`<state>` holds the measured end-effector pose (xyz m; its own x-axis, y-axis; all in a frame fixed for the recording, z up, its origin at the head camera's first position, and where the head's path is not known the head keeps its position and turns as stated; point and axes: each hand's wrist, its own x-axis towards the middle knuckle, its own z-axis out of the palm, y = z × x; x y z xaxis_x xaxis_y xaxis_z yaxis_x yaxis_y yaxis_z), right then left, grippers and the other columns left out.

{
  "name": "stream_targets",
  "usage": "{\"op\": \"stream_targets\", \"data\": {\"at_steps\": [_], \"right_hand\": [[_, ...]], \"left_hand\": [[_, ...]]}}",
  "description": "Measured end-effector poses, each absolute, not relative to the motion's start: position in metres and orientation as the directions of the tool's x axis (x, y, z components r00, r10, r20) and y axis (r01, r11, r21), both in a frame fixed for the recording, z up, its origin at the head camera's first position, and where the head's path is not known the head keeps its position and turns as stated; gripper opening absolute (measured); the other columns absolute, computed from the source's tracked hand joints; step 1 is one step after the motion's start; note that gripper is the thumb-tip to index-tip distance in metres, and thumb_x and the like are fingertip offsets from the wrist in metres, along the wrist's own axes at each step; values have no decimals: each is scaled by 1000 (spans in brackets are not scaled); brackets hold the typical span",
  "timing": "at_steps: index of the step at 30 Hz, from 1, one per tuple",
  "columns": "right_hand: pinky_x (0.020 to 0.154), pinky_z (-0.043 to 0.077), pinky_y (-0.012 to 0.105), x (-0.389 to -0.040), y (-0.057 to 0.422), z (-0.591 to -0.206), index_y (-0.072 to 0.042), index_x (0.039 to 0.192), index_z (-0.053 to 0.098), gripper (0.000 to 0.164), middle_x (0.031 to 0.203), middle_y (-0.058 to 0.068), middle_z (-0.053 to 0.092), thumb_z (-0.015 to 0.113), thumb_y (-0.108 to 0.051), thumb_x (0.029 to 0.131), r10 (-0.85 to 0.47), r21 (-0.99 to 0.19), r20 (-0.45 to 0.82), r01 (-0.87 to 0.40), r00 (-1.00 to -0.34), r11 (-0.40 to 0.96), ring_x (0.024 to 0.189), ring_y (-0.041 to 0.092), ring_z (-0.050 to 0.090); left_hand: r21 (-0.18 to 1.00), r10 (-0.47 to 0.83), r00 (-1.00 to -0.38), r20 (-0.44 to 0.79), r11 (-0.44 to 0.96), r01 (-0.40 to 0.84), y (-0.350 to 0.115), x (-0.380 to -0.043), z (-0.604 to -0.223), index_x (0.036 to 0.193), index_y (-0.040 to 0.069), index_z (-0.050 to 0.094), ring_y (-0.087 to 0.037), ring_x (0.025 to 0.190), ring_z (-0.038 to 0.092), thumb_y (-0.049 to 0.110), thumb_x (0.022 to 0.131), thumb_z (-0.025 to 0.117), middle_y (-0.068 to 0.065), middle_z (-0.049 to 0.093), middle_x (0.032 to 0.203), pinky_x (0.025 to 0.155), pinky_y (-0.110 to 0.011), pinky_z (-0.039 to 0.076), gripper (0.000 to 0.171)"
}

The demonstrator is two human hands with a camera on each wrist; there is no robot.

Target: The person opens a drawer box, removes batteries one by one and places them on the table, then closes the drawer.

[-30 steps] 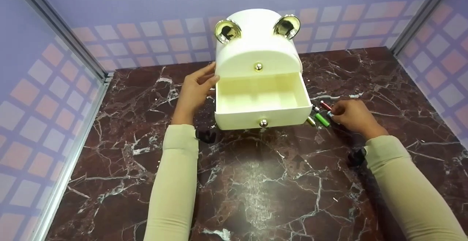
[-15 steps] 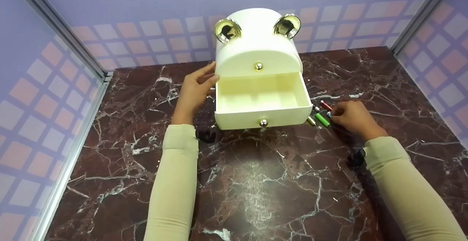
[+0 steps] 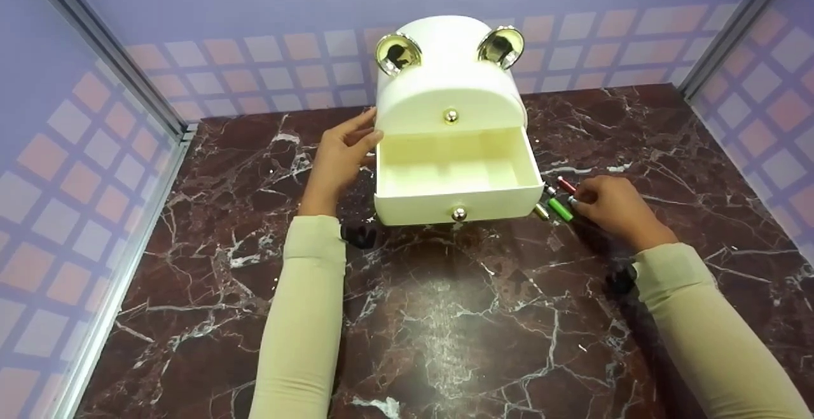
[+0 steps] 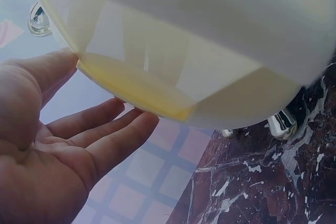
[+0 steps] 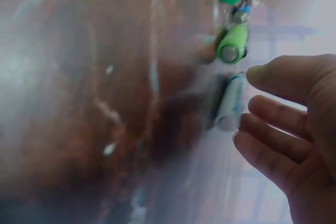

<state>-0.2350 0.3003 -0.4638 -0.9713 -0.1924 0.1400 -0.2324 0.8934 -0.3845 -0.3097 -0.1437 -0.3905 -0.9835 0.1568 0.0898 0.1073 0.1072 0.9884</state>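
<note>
While my left hand [image 3: 336, 161] is resting relaxed fingers against the cream plastic drawer cabinet [image 3: 416, 112], upper centre, my right hand [image 3: 615, 208] is surrounding a white cylindrical battery [image 5: 231, 102], right of centre; whether it's pinching, I can't tell. I'm probably picking up, needing a firm pinch.

With our left hand [image 4: 63, 156] we touch the edge of a curved, cream-white plastic box [image 4: 220, 30], a shiny silver knob [image 4: 282, 124] showing at its rim; beyond lie a dark-red, white-veined marble-look desk [image 4: 262, 182] and a lilac, square-patterned wall [image 4: 149, 166].
</note>
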Motion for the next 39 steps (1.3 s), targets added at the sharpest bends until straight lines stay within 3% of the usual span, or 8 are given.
{"op": "stream_targets", "data": {"at_steps": [8,14,18,23,28,31,35,39], "right_hand": [[68,50,50,-225,283,-446,-2,100,68,19,91,17,67,69,-7,81,-202,-334,244,-277,-949,901,77,32,63],[65,51,46,-211,269,-431,-3,96,67,17,87,13,64,70,-3,79,-213,-307,395,-347,-894,886,74,29,62],[61,54,37,-200,259,-424,-2,93,68,17,84,12,65,70,2,77,-254,-246,571,-459,-780,854,70,23,62],[62,53,27,-190,239,-419,0,91,70,17,82,11,67,67,6,75,-275,-186,763,-606,-585,774,68,22,63],[76,56,22,-181,213,-419,2,88,72,19,83,15,70,70,7,70,-255,-120,883,-716,-393,687,71,29,65],[75,58,24,-176,195,-420,4,87,72,16,83,18,71,71,7,71,-264,-68,916,-766,-302,639,70,31,66],[68,59,29,-173,171,-422,6,87,72,12,83,20,70,71,4,75,-293,-29,926,-818,-239,574,69,30,66],[69,60,31,-171,151,-424,4,90,72,16,87,17,71,73,3,75,-324,-13,917,-829,-233,559,74,29,67]], "left_hand": [[989,155,-984,87,106,104,-144,-310,-390,138,16,55,-30,113,65,16,92,67,-16,58,136,81,-35,61,47],[987,157,-983,94,115,112,-144,-309,-390,138,18,56,-29,111,66,18,92,67,-17,59,134,83,-38,60,47],[986,156,-984,85,127,106,-143,-308,-390,137,21,56,-28,114,64,19,92,67,-15,58,136,85,-39,60,47],[986,144,-987,72,140,92,-143,-308,-389,136,24,57,-26,116,63,20,91,68,-14,58,137,86,-38,60,46],[986,144,-987,70,140,90,-143,-308,-389,137,23,57,-26,119,62,20,91,68,-15,57,138,87,-38,59,47],[988,148,-986,75,126,94,-143,-308,-390,137,22,57,-26,119,61,19,92,67,-15,57,138,88,-40,59,46],[987,144,-986,82,125,100,-143,-308,-390,137,22,57,-26,117,62,20,92,67,-16,57,137,87,-38,59,46],[984,139,-986,90,143,110,-143,-306,-391,137,24,56,-27,112,65,22,92,67,-15,58,136,83,-34,60,46]]}}
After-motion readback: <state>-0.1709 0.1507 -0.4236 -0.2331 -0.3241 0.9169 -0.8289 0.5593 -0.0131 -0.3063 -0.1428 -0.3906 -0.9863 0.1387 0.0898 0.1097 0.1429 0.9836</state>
